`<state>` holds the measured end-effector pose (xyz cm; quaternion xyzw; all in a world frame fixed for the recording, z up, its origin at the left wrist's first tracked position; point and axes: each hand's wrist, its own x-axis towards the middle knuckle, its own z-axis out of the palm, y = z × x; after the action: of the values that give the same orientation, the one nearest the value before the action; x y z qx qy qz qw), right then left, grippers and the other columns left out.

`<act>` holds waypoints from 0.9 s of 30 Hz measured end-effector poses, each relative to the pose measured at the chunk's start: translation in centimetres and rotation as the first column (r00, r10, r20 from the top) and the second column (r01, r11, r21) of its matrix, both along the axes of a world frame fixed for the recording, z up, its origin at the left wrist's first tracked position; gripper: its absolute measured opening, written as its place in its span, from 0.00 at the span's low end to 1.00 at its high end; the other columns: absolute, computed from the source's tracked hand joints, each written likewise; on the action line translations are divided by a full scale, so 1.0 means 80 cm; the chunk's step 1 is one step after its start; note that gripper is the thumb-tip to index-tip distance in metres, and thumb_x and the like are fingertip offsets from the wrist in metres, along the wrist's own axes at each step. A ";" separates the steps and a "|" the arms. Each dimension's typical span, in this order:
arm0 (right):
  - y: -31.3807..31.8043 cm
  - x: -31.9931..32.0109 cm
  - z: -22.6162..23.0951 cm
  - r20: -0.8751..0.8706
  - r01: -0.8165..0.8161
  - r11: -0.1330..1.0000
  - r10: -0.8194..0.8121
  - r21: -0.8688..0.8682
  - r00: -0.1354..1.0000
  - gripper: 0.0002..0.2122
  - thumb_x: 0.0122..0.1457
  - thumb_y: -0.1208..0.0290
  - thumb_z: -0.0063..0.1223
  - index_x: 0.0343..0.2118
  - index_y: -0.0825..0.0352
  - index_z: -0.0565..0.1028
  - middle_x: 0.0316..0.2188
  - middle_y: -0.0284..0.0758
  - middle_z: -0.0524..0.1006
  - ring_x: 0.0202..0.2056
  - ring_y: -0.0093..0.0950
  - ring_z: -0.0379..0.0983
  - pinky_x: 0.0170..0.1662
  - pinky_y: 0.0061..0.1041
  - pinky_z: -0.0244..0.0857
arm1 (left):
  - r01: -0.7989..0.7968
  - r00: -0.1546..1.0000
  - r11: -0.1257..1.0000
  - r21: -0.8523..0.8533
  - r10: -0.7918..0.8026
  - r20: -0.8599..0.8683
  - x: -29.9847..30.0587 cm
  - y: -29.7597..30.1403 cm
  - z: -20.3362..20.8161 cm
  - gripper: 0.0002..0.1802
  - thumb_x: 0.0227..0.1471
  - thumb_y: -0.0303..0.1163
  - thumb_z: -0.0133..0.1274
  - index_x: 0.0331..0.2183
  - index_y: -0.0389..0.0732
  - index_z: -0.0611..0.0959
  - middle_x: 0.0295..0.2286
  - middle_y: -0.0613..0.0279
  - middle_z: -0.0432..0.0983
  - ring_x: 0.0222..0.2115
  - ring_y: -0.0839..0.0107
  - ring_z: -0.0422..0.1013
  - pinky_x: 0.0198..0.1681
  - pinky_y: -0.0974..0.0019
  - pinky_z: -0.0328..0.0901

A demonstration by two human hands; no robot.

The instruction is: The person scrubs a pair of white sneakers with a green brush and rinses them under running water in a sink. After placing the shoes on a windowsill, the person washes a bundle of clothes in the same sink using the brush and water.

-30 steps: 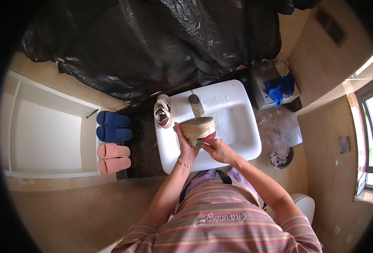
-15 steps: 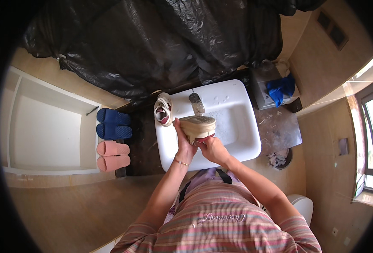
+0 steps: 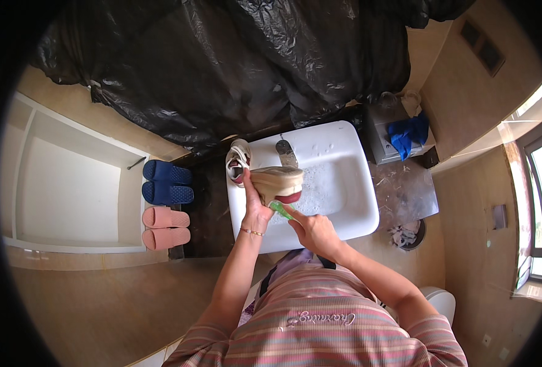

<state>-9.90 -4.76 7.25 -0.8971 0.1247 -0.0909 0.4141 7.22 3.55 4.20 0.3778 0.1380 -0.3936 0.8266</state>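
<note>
A cream sneaker (image 3: 276, 181) with a dark red heel is held on its side above the white sink (image 3: 362, 189). My left hand (image 3: 256, 207) grips it from the left, fingers partly hidden by the shoe. My right hand (image 3: 317, 233) is closed around a green brush (image 3: 281, 210), whose head reaches the sneaker's near side; the bristles do not show. A second sneaker (image 3: 239, 160), white with dark red, rests on the sink's far left corner. Beside it stands the metal faucet (image 3: 287, 154), and soapy-looking bubbles dot the basin.
Blue slippers (image 3: 168, 182) and pink slippers (image 3: 166, 227) lie to the left, beside a white cabinet (image 3: 72, 189). Black plastic sheeting (image 3: 234, 67) hangs behind the sink. On the right are a grey box (image 3: 381, 137) with a blue cloth (image 3: 408, 132) and a bin (image 3: 416, 235).
The sneaker has shifted slightly left with my left hand. My right hand has drawn down and away from it, bringing the green brush into sight.
</note>
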 end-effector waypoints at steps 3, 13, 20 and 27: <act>-0.008 0.010 -0.007 0.021 0.022 1.000 -0.022 -0.020 1.000 0.13 0.58 0.64 0.47 0.46 0.58 0.73 0.16 0.47 0.74 0.20 0.48 0.72 0.25 0.44 0.67 | -0.037 0.993 0.997 0.068 0.029 0.116 -0.007 0.001 -0.020 0.37 0.50 0.64 0.46 0.48 0.42 0.72 0.43 0.61 0.73 0.43 0.64 0.71 0.48 0.58 0.66; -0.006 0.013 -0.013 0.019 0.026 0.999 -0.026 0.039 0.999 0.17 0.58 0.65 0.48 0.51 0.53 0.71 0.18 0.48 0.74 0.21 0.49 0.72 0.25 0.44 0.67 | -0.100 0.980 0.993 0.061 0.088 0.177 -0.016 -0.002 -0.016 0.37 0.49 0.65 0.46 0.49 0.43 0.71 0.44 0.63 0.72 0.45 0.66 0.69 0.48 0.59 0.65; 0.009 -0.010 -0.026 -0.016 0.018 0.999 -0.017 0.039 1.000 0.20 0.58 0.64 0.48 0.56 0.48 0.67 0.16 0.48 0.73 0.19 0.49 0.71 0.24 0.45 0.66 | -0.095 0.995 0.994 -0.052 0.094 -0.012 -0.004 0.007 -0.021 0.37 0.52 0.64 0.43 0.51 0.44 0.70 0.47 0.60 0.71 0.47 0.61 0.68 0.52 0.54 0.64; -0.024 0.003 -0.022 0.000 0.016 0.998 -0.016 -0.066 1.000 0.17 0.58 0.63 0.48 0.51 0.53 0.71 0.15 0.46 0.73 0.18 0.46 0.71 0.23 0.44 0.66 | -0.101 0.988 0.995 0.024 0.103 -0.114 -0.003 0.006 -0.047 0.36 0.54 0.63 0.39 0.51 0.44 0.70 0.46 0.61 0.71 0.46 0.61 0.69 0.51 0.55 0.64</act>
<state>-9.67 -6.68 5.47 -0.9094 0.1287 -0.0979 0.3833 6.97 4.02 0.46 0.3543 0.2082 -0.3709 0.8328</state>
